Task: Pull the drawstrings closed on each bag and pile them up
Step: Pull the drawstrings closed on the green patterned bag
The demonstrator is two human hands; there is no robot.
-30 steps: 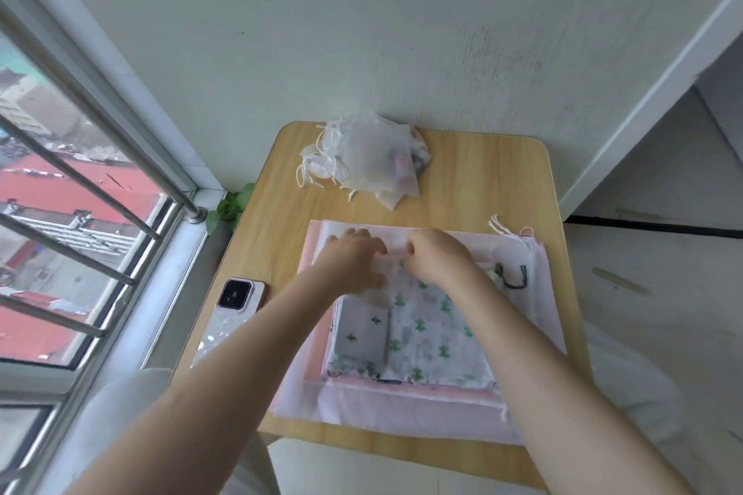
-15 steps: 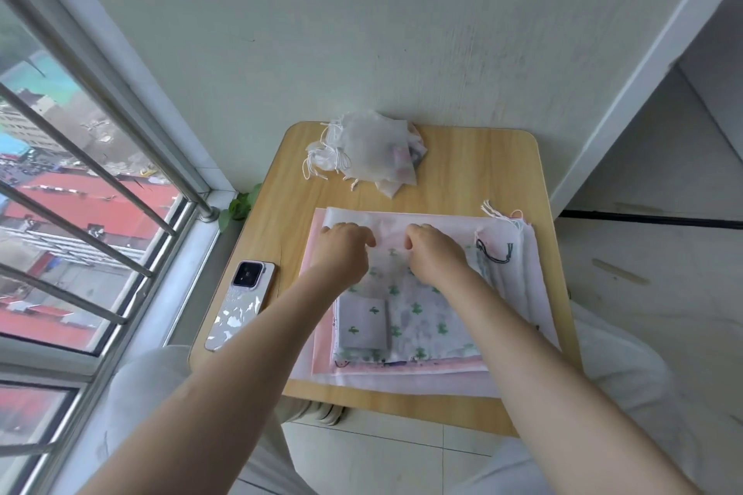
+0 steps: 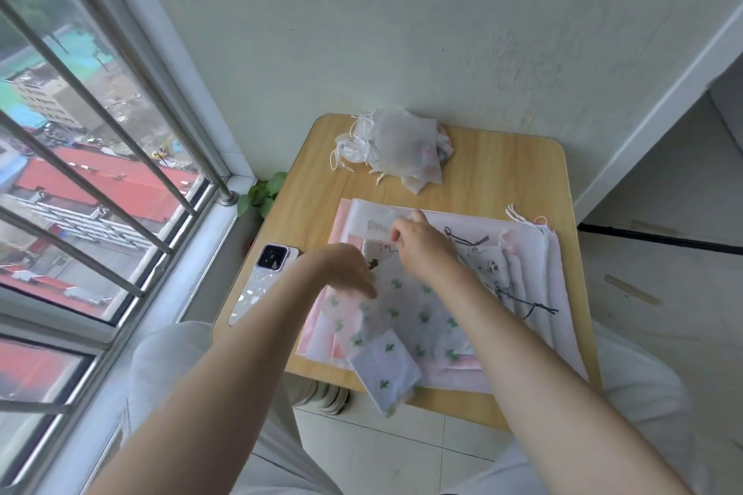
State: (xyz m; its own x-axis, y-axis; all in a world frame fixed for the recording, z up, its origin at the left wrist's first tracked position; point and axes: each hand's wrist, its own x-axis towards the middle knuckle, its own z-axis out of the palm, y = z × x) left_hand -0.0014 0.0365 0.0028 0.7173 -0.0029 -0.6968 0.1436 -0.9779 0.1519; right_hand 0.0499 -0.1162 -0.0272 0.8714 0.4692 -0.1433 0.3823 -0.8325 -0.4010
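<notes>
Item one: cactus-print bag (image 3: 418, 317), lying tilted on top of the flat stack of bags (image 3: 534, 285) on the counter (image 3: 494, 169), its near corner past the counter edge. We see the right hand (image 3: 422, 249) pinching its upper edge with curled fingers; the left hand (image 3: 345, 269) grips its left side. Item two: pile of closed bags (image 3: 398, 151), far side of the counter, well apart. Item three: phone (image 3: 263, 281), left edge.

No legible text, label, brand or number was observed. Bags carried printed cactus motifs only; phone back showed no readable marking.
</notes>
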